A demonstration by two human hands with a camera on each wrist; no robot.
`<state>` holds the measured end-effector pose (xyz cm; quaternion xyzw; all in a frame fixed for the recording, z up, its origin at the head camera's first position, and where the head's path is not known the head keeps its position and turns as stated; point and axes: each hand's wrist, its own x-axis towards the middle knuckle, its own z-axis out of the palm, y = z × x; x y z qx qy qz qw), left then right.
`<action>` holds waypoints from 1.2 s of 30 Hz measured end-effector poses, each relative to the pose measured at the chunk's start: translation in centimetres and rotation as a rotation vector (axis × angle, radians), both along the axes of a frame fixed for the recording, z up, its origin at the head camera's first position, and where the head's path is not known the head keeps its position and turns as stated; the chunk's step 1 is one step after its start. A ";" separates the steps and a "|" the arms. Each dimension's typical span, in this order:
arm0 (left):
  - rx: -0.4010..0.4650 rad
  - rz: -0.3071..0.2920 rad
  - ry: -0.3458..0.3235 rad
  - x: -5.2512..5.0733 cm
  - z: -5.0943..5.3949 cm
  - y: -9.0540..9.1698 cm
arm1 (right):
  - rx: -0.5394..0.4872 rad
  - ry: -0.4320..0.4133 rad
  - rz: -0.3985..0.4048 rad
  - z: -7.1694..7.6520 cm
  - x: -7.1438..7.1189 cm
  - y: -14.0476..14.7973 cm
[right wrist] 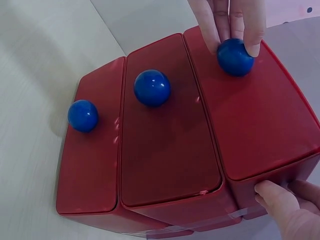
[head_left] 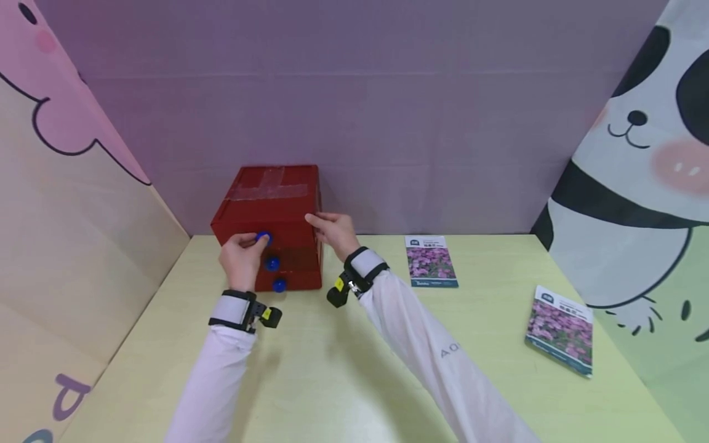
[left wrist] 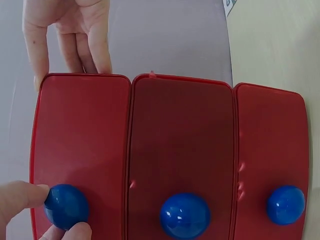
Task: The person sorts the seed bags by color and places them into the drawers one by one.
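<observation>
A red box of three stacked drawers (head_left: pixel 268 212) stands at the back left of the table, clear tape across its top. Each drawer front carries a round blue knob. My left hand (head_left: pixel 240 263) pinches the top knob (left wrist: pixel 67 207) between thumb and fingers. Below it sit the middle knob (left wrist: pixel 185 216) and the bottom knob (left wrist: pixel 285 205), both untouched. Against the box's right side, near the upper front corner, rests my right hand (head_left: pixel 336 232), fingers fairly straight. The drawer fronts look about flush with each other. Whatever is inside the drawers is hidden.
Two booklets with pink flowers on their covers lie on the table, one booklet (head_left: pixel 431 261) at the back and another booklet (head_left: pixel 560 330) farther right. A purple-grey wall (head_left: pixel 388 123) rises behind the box. A printed panel (head_left: pixel 83 246) borders the left side.
</observation>
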<state>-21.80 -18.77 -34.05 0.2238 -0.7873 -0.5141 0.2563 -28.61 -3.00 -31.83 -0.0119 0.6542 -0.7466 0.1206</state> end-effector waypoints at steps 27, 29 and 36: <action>-0.042 0.029 0.032 2.4 -1.3 -1.5 | 0.005 0.005 0.005 0.0 0.0 0.3; -0.027 0.026 0.025 2.5 -1.5 -1.5 | 0.007 0.007 0.004 0.0 0.0 0.3; 0.003 0.035 0.009 2.6 -2.6 -1.8 | 0.009 0.014 0.003 -0.1 0.0 0.3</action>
